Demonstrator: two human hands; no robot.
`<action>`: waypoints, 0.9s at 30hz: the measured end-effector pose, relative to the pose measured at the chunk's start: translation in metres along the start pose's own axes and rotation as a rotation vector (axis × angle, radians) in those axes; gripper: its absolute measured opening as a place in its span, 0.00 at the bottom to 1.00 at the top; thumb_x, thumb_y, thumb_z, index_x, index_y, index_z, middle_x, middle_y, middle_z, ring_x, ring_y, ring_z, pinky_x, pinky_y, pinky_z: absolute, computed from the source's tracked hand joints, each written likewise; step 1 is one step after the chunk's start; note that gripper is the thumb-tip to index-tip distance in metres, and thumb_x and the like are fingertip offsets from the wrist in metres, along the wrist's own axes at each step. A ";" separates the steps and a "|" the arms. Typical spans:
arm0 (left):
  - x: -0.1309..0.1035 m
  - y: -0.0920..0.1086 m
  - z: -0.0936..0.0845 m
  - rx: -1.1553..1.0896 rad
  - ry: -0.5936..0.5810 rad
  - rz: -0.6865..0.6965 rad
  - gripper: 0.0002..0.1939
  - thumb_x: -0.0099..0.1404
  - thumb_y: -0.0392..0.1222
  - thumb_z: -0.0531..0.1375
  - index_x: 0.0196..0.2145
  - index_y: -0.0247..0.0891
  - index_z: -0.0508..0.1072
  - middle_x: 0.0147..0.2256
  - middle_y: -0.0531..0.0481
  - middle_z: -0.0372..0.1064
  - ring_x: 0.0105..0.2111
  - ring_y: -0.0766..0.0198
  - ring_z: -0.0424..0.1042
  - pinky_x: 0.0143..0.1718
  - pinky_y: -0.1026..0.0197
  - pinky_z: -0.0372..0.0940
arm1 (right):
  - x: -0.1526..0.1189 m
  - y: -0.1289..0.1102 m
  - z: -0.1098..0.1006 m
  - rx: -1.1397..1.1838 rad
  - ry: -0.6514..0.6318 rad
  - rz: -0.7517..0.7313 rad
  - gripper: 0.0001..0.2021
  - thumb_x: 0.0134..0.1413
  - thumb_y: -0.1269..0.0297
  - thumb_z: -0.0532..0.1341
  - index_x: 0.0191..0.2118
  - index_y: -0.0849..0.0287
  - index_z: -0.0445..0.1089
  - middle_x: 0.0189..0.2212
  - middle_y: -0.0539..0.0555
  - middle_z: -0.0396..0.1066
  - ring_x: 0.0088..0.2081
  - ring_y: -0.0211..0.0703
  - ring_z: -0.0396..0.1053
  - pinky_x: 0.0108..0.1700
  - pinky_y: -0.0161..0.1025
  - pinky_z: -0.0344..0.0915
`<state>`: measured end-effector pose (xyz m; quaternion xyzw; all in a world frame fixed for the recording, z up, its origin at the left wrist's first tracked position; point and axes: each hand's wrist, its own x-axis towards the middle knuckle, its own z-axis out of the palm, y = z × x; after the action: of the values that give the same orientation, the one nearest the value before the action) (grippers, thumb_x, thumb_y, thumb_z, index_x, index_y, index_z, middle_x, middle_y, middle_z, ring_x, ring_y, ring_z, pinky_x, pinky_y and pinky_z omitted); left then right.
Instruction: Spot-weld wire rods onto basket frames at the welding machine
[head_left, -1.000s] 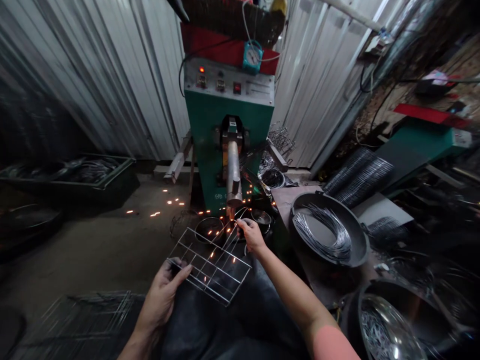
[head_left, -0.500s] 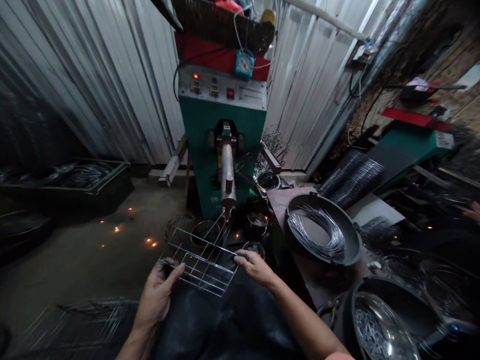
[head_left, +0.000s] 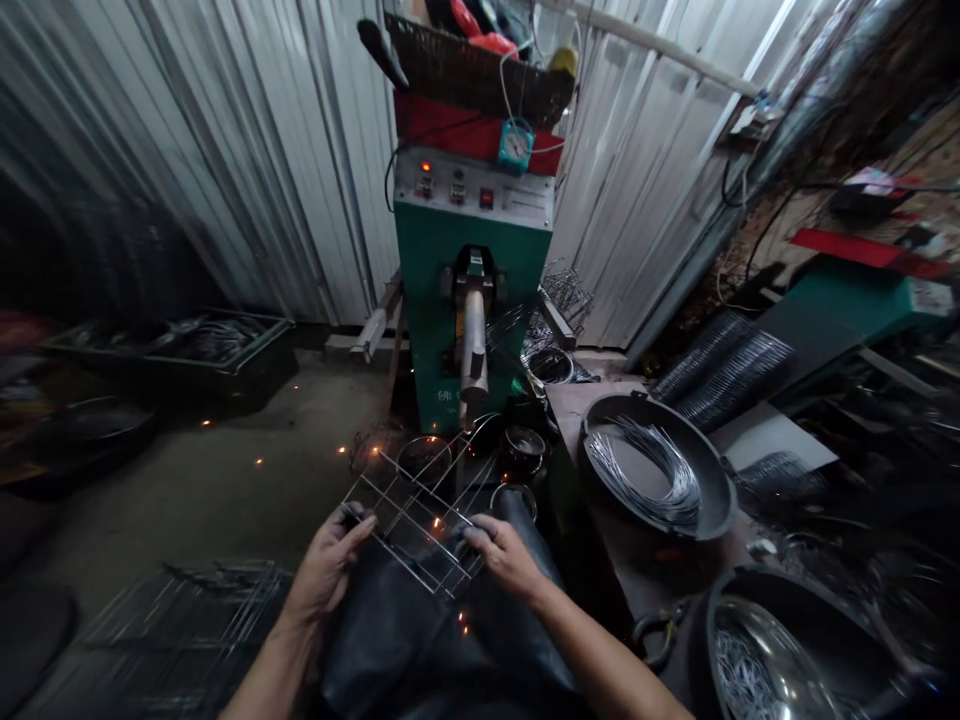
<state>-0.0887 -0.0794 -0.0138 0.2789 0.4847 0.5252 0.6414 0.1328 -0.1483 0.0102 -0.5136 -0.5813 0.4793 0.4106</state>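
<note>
Between my hands is a wire rack (head_left: 409, 515) of thin crossed metal rods, tilted, its far end under the electrode arm (head_left: 474, 345) of a green spot welder (head_left: 480, 235). My left hand (head_left: 330, 555) grips the rack's left edge, thumb on top. On the right side, my right hand (head_left: 502, 555) pinches the edge rod. Orange sparks fly around the rack and over the floor. Whether the far end touches the electrode tip is hard to make out. A dark apron covers my lap below the rack.
To the right, a black pan (head_left: 720, 500) holds a coil of curved wires (head_left: 652, 470). Nearer stands a metal bowl (head_left: 772, 650) with small wire pieces. Stacked wire racks (head_left: 187, 620) lie at lower left. A green-rimmed bin (head_left: 281, 330) stands farther back left.
The rack has turned and its near edge now slants down to the right. Both hands keep hold of it. Sparks have scattered nearer the rack and my lap. My view has shifted slightly left.
</note>
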 end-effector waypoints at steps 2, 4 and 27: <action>-0.006 -0.003 -0.007 -0.007 -0.005 -0.025 0.26 0.30 0.44 0.73 0.29 0.36 0.69 0.26 0.54 0.67 0.29 0.67 0.67 0.25 0.70 0.60 | -0.007 -0.005 0.008 0.004 0.024 0.003 0.18 0.56 0.49 0.53 0.32 0.60 0.70 0.27 0.50 0.68 0.32 0.39 0.64 0.36 0.35 0.60; -0.010 -0.006 -0.012 -0.023 -0.016 -0.027 0.26 0.31 0.44 0.73 0.29 0.36 0.69 0.26 0.54 0.67 0.29 0.67 0.67 0.28 0.69 0.61 | -0.010 -0.008 0.011 0.013 0.036 0.005 0.19 0.56 0.49 0.53 0.31 0.60 0.70 0.26 0.50 0.68 0.31 0.39 0.64 0.35 0.35 0.60; -0.069 -0.065 -0.042 1.351 -0.750 1.366 0.27 0.60 0.26 0.50 0.50 0.52 0.68 0.45 0.46 0.71 0.47 0.57 0.69 0.58 0.36 0.34 | -0.033 -0.073 -0.014 0.607 0.263 0.150 0.18 0.42 0.50 0.64 0.30 0.63 0.74 0.19 0.48 0.67 0.22 0.32 0.63 0.26 0.30 0.59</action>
<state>-0.0992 -0.1697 -0.0634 0.9430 0.1854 0.2750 0.0256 0.1364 -0.1800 0.0852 -0.4667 -0.3149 0.5891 0.5797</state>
